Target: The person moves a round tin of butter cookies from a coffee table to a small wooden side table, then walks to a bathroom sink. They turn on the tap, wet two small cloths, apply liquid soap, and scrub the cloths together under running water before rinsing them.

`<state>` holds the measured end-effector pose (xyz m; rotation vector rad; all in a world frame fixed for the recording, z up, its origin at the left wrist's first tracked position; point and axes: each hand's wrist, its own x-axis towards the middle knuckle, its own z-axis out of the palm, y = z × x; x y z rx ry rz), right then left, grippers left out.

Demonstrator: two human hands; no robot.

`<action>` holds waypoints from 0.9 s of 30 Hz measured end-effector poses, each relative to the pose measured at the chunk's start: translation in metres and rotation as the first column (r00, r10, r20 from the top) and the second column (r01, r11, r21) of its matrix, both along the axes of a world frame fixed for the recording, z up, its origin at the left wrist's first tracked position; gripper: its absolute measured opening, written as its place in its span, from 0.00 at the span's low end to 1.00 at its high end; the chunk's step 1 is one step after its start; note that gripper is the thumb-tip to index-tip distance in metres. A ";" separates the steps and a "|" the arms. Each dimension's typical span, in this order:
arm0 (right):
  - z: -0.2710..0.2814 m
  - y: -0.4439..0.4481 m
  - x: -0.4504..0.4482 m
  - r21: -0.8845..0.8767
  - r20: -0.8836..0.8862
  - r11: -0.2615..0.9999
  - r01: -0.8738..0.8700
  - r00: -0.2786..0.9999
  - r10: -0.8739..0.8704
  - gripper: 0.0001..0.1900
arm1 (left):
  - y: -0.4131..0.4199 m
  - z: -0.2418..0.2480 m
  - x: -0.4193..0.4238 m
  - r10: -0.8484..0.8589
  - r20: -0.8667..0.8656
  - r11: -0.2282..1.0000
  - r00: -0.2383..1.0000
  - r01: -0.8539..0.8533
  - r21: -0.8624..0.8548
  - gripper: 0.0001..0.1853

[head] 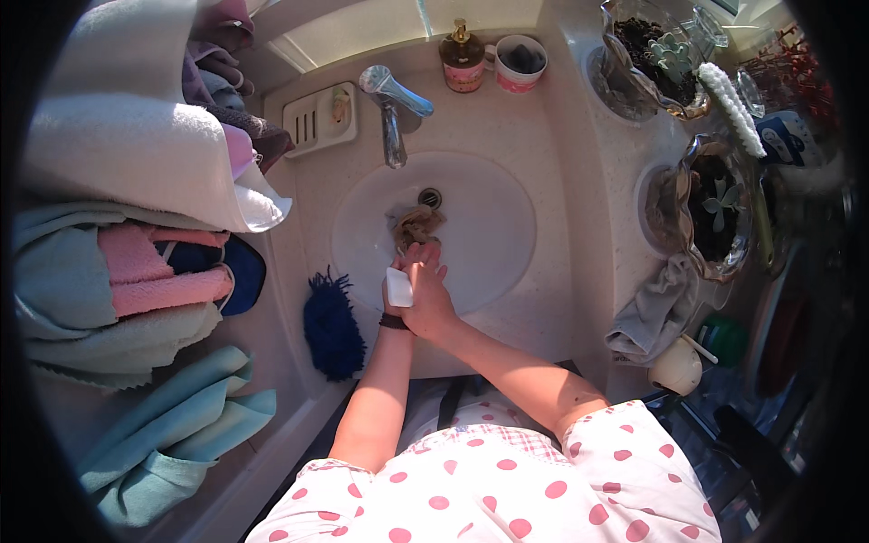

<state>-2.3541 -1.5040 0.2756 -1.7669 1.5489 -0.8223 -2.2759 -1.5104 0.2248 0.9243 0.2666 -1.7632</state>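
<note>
My left hand [413,254] reaches over the white basin [495,224], a dark band [395,322] around its wrist. Across it lies my right hand [431,298], covering much of its palm. A white bar that looks like soap [399,286] is pressed between the right hand and the left, at the right hand's inner side. Just beyond the left fingertips a crumpled brown cloth [415,222] lies in the basin, close to the drain [430,197]. Whether the left fingers touch or grip this cloth is hidden. The chrome faucet [394,129] stands behind the basin.
Navy fringed cloth [334,329] lies left of the basin. A soap dish [319,119], pump bottle [463,58] and cup [520,62] stand at the back. Towels [149,163] hang at left. Potted succulents [721,203], a brush [733,108] and a grey cloth [655,312] are at right.
</note>
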 end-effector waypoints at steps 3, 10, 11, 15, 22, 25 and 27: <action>-0.012 -0.003 0.006 0.320 0.147 0.947 -0.002 0.988 -0.048 0.24 | 0.006 -0.003 -0.009 0.013 0.086 0.999 0.996 -0.018 0.050 0.22; -0.006 -0.016 -0.015 0.282 0.232 0.958 0.055 0.965 -0.123 0.15 | 0.010 -0.015 0.003 -0.212 -0.089 0.971 0.973 0.200 -0.132 0.20; -0.002 -0.002 -0.007 0.099 0.208 0.995 0.006 0.978 -0.026 0.15 | 0.005 -0.015 0.007 -0.141 -0.064 0.984 0.988 0.132 -0.123 0.19; 0.003 -0.008 0.000 0.242 0.112 0.970 0.039 0.991 -0.068 0.17 | 0.008 0.003 -0.016 -0.022 0.212 1.000 0.977 0.024 -0.004 0.19; -0.030 -0.025 -0.022 0.383 0.245 0.920 0.081 0.952 -0.185 0.18 | -0.001 0.008 -0.014 -0.081 -0.025 0.995 0.996 0.083 0.054 0.21; -0.025 0.006 -0.012 0.452 0.520 0.889 -0.071 0.831 -0.198 0.34 | -0.005 -0.016 0.005 -0.014 -0.058 0.998 0.998 0.017 0.056 0.20; -0.031 -0.007 -0.029 0.604 0.649 0.796 -0.038 0.603 -0.463 0.18 | -0.003 -0.014 0.004 -0.038 0.031 0.998 0.999 0.039 -0.048 0.20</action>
